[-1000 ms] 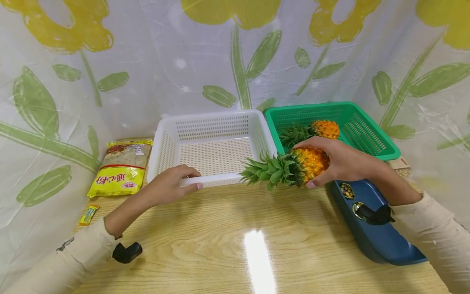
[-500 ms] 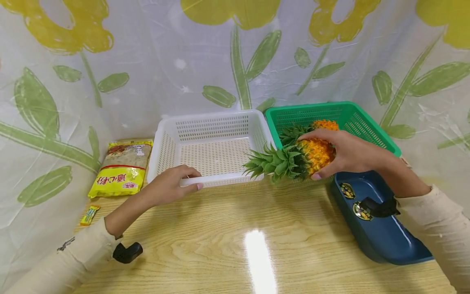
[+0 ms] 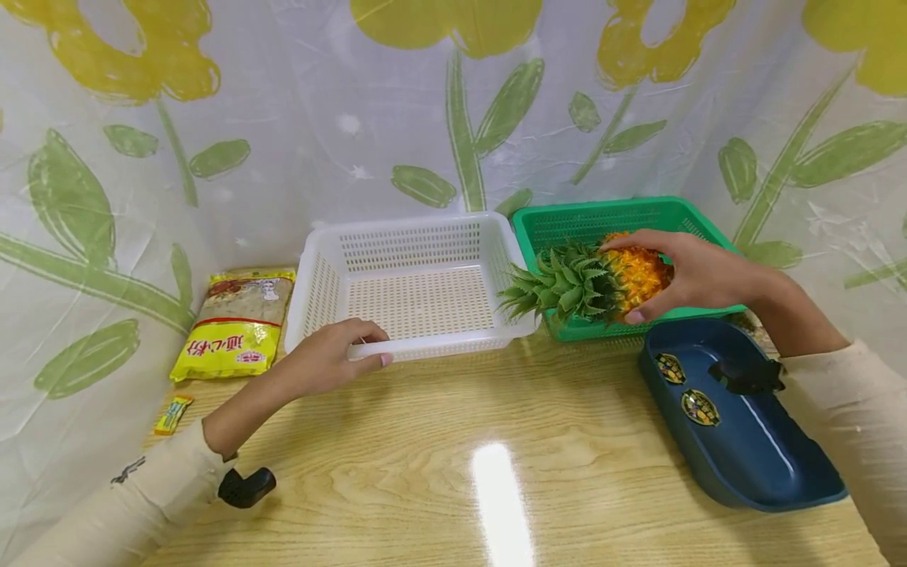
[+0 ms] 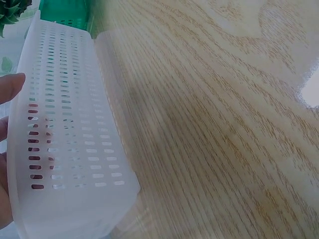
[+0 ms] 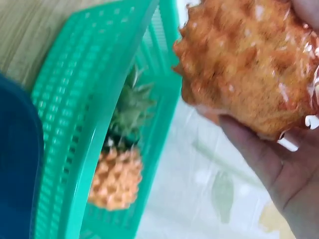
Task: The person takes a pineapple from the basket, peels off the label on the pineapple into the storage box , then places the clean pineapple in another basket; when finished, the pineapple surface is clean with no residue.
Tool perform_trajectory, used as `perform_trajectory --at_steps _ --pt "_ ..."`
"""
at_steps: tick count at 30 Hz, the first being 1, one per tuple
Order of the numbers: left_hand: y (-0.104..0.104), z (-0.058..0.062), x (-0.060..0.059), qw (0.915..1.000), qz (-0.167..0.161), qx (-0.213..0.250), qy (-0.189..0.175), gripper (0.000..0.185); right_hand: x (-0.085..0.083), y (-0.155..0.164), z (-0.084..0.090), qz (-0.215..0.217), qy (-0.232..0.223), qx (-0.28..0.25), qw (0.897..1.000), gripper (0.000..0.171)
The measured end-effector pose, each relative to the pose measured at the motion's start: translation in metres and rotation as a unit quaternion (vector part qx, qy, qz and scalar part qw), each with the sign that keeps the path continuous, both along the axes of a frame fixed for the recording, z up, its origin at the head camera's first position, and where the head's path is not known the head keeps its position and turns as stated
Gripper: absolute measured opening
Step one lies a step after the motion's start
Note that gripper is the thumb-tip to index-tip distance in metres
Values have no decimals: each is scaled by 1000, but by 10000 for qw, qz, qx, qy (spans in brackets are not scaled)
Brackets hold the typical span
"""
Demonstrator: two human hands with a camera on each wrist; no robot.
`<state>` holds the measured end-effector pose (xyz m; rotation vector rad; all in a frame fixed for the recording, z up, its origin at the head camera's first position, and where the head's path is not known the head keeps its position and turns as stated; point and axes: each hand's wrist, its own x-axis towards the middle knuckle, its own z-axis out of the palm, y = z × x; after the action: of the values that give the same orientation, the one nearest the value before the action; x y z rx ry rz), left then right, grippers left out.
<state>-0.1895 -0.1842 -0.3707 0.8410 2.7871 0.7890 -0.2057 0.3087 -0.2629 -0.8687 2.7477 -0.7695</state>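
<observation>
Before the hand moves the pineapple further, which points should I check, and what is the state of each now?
1. Right hand holds the pineapple firmly: ok.
2. Pineapple is clear of the table, in the air: ok.
3. Left hand grips the white basket at its front rim: ok.
4. White basket is empty inside: ok.
5. Green basket has free room beside its second pineapple: cannot tell.

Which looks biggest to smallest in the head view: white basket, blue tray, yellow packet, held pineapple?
1. white basket
2. blue tray, close behind; it sits nearer the camera, so this order is unsure
3. held pineapple, crown included, in the right hand
4. yellow packet, looks about alike
</observation>
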Motion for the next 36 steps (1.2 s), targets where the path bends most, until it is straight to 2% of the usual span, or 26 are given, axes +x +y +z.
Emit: perform_trajectory --at_steps 5,17,27,36 --pt "0 0 0 10000 -12 8 16 20 -9 14 1 -143 -277 -27 9995 87" --pt "-1 -1 -1 10000 0 -19 2 21 -32 41 7 -664 -775 492 9936 85" --pt "1 -2 1 9999 94 -38 -70 20 -51 59 7 -693 -1000 682 9902 82" --pt "0 -1 1 10000 66 -65 5 21 -66 72 3 -803 -1224 820 9858 81"
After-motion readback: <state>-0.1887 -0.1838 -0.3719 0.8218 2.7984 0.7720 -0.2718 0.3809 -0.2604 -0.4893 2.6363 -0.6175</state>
